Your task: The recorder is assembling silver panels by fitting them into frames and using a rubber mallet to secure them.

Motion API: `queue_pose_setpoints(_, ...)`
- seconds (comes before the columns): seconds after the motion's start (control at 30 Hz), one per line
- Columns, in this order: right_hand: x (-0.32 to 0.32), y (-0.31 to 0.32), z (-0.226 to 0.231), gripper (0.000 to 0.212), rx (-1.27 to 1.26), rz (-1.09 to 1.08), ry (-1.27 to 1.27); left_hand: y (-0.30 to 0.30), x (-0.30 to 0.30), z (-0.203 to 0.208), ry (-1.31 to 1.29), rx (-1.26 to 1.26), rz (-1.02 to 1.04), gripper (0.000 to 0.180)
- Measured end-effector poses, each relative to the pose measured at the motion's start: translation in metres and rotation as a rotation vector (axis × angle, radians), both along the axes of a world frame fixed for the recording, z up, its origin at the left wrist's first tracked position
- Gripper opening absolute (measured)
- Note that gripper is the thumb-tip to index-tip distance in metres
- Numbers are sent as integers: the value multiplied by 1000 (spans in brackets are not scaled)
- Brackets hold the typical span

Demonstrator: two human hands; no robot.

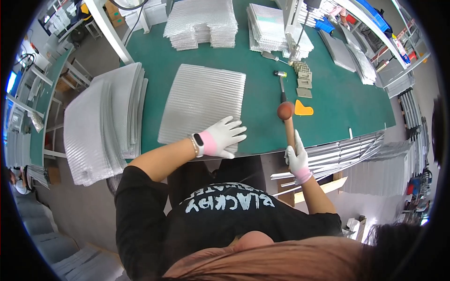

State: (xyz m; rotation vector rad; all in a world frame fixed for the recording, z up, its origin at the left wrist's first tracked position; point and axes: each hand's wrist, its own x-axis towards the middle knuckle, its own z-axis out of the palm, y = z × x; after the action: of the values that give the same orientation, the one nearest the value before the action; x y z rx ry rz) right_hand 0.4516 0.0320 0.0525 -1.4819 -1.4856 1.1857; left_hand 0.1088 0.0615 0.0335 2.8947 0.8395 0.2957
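A ribbed silver sheet (201,100) lies flat on the green tabletop (267,136) in front of me. My left hand (225,136), in a white glove with a pink cuff, rests with fingers spread over the sheet's near right corner. In my right hand (298,160), gloved the same way, is a mallet (285,111) with a round reddish-brown head and a wooden handle. The fingers are wrapped round that handle, and the head points away from me over the table. Just beyond it lies a small hammer (281,86), with a yellow scraper (303,108) to its right.
Stacks of silver sheets stand at the back (201,18) and back right (266,25); another pile (101,122) hangs over the left edge. Small grey-beige blocks (303,77) form a row near a screwdriver (274,57). Metal profiles (347,152) lie below the right front edge.
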Motion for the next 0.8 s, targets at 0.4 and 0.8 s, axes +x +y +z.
queue_pose_setpoints(0.4, 2, 57, 79, 64, 399, 129, -130, 156, 63, -11, -153, -433, 832, 81)
queue_pose_setpoints(0.8, -11, 94, 44, 61, 456, 423, -612, 135, 19, -30, -134, 101, 405, 45)
